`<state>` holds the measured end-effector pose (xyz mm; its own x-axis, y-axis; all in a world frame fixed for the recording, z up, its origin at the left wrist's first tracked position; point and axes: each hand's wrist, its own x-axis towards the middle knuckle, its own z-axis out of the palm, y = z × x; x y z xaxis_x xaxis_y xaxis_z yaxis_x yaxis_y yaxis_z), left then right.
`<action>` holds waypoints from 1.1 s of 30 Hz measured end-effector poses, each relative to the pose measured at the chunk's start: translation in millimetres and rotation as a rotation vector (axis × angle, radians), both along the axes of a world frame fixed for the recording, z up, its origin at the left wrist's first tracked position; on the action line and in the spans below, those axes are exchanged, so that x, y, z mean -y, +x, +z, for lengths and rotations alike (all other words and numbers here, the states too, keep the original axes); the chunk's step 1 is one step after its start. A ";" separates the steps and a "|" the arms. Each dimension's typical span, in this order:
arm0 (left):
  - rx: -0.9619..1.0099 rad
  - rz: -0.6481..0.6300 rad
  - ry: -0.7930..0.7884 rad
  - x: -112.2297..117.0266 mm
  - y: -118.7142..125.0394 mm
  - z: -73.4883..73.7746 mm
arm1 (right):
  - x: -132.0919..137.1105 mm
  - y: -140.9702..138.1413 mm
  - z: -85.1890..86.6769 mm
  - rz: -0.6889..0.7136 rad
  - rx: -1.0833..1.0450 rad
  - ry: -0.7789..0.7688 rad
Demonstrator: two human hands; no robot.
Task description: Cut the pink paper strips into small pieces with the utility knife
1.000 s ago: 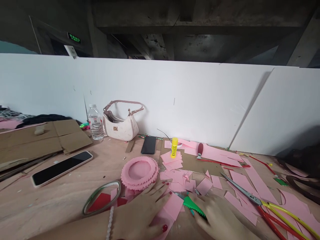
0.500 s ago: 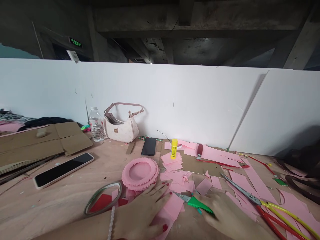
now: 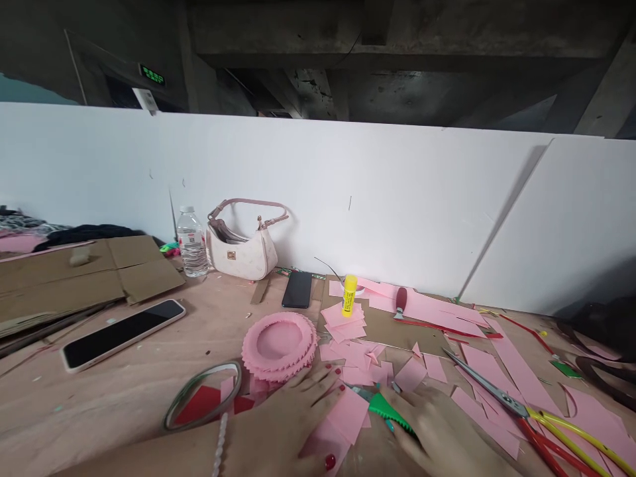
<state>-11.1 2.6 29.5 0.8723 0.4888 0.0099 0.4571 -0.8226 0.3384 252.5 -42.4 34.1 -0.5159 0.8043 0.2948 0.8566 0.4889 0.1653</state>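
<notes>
**A:** What's the left hand doing?

**B:** It lies open and flat, fingers [image 3: 318, 392] spread, with the fingertips on a pink paper sheet [image 3: 345, 416]. A beaded bracelet [image 3: 220, 444] circles the wrist. (The nails are painted red, for what it's worth.)

**A:** And the right hand [image 3: 437, 430]?

**B:** It's curved over a pair of green-toothed craft scissors [image 3: 390, 414], which point toward the left hand. The fingers hide part of the tool, so I can't tell whether they grip it or only rest on it.

**A:** What's near the left hand?

**B:** Just past the fingertips sits a stack of scalloped pink paper rings [image 3: 278, 348]. Further left of the hand is a green-rimmed tape roll [image 3: 203, 394] with red paper inside it.

**A:** And between the hands, or ahead of them?

**B:** Loose pink paper scraps [image 3: 358, 358] lie just ahead of the gap between the hands. Beyond them, a yellow glue stick [image 3: 349, 295] stands upright on a cardboard sheet [image 3: 382, 331].

**A:** Anything to the right?

**B:** Long-bladed scissors [image 3: 497, 391] with red and yellow handles lie just beyond the right hand, among pink paper strips [image 3: 517, 371].
</notes>
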 end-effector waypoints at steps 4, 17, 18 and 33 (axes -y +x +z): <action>0.016 -0.009 0.004 -1.1 -0.8 -3.1 | -4.4 -5.7 -1.8 -0.020 0.135 -0.102; 0.014 0.006 -0.019 1.4 0.3 0.3 | -12.2 -15.4 -1.6 -0.028 0.157 -0.073; 0.012 0.009 -0.021 1.3 0.8 0.9 | -12.3 -15.7 -1.8 -0.030 0.151 -0.075; 0.040 0.011 0.022 0.0 -0.2 -6.7 | -14.3 -17.4 0.1 -0.052 0.102 -0.068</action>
